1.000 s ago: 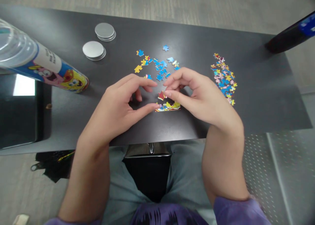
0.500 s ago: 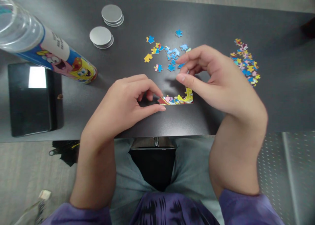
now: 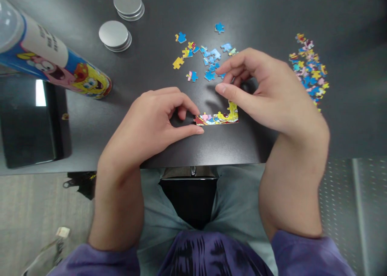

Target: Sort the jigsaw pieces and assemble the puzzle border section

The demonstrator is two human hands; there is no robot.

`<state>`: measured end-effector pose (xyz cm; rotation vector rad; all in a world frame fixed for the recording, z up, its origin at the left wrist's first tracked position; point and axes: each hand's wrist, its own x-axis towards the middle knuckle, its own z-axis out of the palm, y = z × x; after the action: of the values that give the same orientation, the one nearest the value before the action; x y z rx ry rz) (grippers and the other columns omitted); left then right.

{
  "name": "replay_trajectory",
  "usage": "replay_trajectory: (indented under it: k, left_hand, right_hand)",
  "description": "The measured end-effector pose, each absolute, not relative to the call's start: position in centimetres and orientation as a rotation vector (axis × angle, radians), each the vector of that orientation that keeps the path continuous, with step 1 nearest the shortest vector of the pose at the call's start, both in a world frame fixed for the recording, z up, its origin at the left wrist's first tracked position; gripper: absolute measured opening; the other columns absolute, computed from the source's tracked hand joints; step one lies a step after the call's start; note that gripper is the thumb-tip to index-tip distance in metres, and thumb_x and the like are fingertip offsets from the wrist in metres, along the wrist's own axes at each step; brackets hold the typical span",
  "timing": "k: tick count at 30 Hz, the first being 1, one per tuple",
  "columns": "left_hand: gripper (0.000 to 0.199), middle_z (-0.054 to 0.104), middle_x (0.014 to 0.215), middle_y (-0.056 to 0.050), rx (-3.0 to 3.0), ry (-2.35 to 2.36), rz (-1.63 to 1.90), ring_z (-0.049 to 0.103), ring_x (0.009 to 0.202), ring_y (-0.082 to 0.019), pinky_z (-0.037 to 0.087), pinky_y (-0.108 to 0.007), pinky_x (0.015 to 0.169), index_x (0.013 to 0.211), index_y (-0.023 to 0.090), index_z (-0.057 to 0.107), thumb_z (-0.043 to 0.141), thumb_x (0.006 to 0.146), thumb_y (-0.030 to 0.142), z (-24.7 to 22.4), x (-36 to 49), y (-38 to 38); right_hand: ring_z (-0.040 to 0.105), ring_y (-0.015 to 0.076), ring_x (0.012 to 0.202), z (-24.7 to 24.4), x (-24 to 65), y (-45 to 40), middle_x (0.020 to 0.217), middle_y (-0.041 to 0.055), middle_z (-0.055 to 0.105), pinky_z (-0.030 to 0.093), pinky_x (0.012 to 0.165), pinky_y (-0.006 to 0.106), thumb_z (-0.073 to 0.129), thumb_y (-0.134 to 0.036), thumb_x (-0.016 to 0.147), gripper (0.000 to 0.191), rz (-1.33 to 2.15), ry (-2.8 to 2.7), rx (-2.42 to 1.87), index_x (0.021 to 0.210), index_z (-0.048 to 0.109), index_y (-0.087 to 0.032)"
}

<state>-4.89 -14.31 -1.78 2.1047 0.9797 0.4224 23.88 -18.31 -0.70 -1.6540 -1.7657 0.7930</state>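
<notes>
A partly joined jigsaw strip (image 3: 216,119) lies flat near the table's front edge, with a yellow section turning up at its right end. My left hand (image 3: 154,127) brackets the strip's left end, index fingertip at the upper edge and thumb along the lower one. Above the right end hovers my right hand (image 3: 260,90), its thumb and index finger apart and no piece visible between them. Just beyond its fingertips are loose, mostly blue jigsaw pieces (image 3: 211,56), some of them partly hidden by that hand.
Another heap of mixed-colour jigsaw pieces (image 3: 313,74) lies to the right. At the left are two stacks of silver discs (image 3: 113,34), a tall clear-topped cartoon-printed tube (image 3: 60,62) and a black tablet-like device (image 3: 28,127). The dark table (image 3: 181,153) ends just before my lap.
The camera view has shifted slightly, so the tube and discs sit farther left and higher. Both hands keep almost the same pose around the strip.
</notes>
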Motion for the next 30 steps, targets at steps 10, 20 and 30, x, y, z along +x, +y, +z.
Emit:
replay_trajectory:
  k: [10, 20, 30]
  left_hand:
    - [0.034, 0.077, 0.097, -0.001, 2.121, 0.979, 0.416, 0.073, 0.092, -0.025, 0.055, -0.039, 0.087, 0.114, 0.035, 0.095, 0.092, 0.111, 0.068, -1.90, -4.95, -14.25]
    - [0.024, 0.077, 0.097, -0.001, 2.115, 0.951, 0.405, 0.073, 0.092, -0.024, 0.056, -0.039, 0.090, 0.110, 0.034, 0.096, 0.093, 0.109, 0.058, -1.71, -5.15, -14.16]
    - [0.032, 0.080, 0.098, -0.002, 2.115, 1.039, 0.429, 0.073, 0.092, -0.026, 0.054, -0.041, 0.086, 0.111, 0.034, 0.095, 0.087, 0.114, 0.065, -1.73, -4.47, -14.64]
  right_hand:
    - [0.086, 0.0474, 0.127, -0.41, 23.64, -18.31, 0.133, 0.0075, 0.094, 0.071, 0.120, 0.075, 0.088, -0.056, 0.117, 0.014, 0.723, -1.833, -1.624, 0.122, 0.088, -0.043]
    - [0.085, 0.0480, 0.128, -0.58, 23.78, -18.21, 0.132, 0.0088, 0.095, 0.072, 0.116, 0.075, 0.089, -0.074, 0.114, 0.032, 0.746, -1.820, -1.691, 0.124, 0.088, -0.043]
    - [0.086, 0.0386, 0.119, -0.61, 23.56, -18.12, 0.121, 0.0060, 0.093, 0.071, 0.117, 0.060, 0.086, -0.046, 0.114, 0.013, 0.762, -1.883, -1.611, 0.122, 0.087, -0.036]
